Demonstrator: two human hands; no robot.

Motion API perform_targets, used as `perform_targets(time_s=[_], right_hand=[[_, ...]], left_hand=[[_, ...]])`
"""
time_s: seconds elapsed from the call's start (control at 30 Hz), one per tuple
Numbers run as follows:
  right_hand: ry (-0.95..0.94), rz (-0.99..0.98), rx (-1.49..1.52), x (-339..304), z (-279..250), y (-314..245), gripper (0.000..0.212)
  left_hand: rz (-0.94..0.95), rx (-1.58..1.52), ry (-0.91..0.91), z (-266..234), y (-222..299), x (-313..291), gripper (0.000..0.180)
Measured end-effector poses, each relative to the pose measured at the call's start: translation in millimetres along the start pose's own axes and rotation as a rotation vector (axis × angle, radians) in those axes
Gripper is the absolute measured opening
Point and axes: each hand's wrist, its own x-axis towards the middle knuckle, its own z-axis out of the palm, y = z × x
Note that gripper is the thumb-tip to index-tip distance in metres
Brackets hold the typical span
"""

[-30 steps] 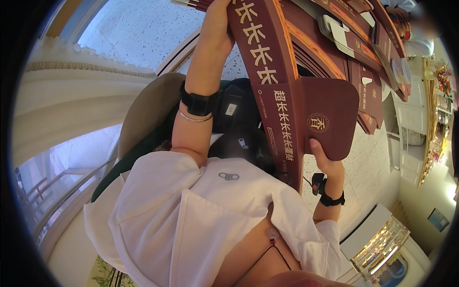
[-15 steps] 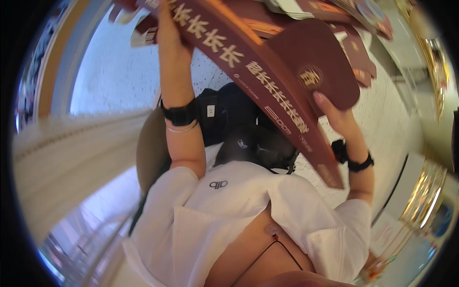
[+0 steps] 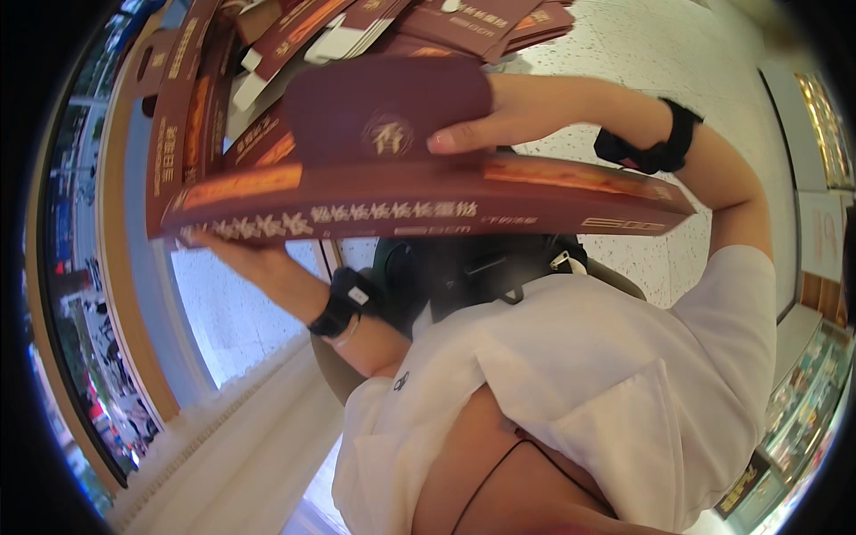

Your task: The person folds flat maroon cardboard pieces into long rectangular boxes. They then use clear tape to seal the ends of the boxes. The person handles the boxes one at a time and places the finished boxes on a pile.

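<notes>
A long, narrow maroon carton [image 3: 544, 198] with orange picture panels and pale lettering lies almost level across the view, in front of my body. A wide flap [image 3: 343, 102] with rounded corners and a round gold emblem stands up from its far side. My left hand [image 3: 245, 257] holds the carton's left end from the near side and below; most of its fingers are hidden behind the carton. At the right edge of the flap, my right hand [image 3: 486, 120] grips it, thumb on the near face and the other fingers out of sight behind.
Beyond the carton lies a heap of similar maroon cartons [image 3: 468, 27], some with white inner flaps. More long cartons [image 3: 183, 107] stand at the left beside a wood-edged window frame [image 3: 134, 312]. A black bag [image 3: 473, 267] rests near my lap. Pale curtain fabric [image 3: 223, 455] hangs at lower left.
The carton has turned from a steep diagonal to nearly level. My left hand has come lower with its end, and my right hand has moved up and left with the flap. The view has shifted too.
</notes>
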Motion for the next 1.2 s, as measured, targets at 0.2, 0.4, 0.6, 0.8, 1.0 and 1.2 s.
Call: perform_targets(time_s=[0.2, 0.4, 0.6, 0.8, 1.0, 1.2], right_hand=[[-0.07, 0.234, -0.499, -104, -115, -17, 0.042], [0.63, 0.519, -0.269, -283, -114, 79, 0.054], [0.469, 0.092, 0.617, -164, 60, 116, 0.09], [0.855, -0.298, 1.18, -83, 81, 46, 0.07], [1.214, -0.441, 1.077, -62, 15, 52, 0.051], [1.175, -0.554, 1.099, -81, -31, 104, 0.049]], left_hand=[[0.089, 0.026, 0.246, -87, 36, -6, 0.07], [0.07, -0.081, 0.482, -128, 13, -18, 0.078], [-0.011, -0.176, 0.486, -128, -6, -40, 0.082], [-0.111, -0.251, 0.271, -128, -34, -31, 0.085], [-0.714, 0.367, -0.338, -185, 17, -42, 0.08], [-0.416, 0.352, -0.141, -120, 23, -46, 0.08]])
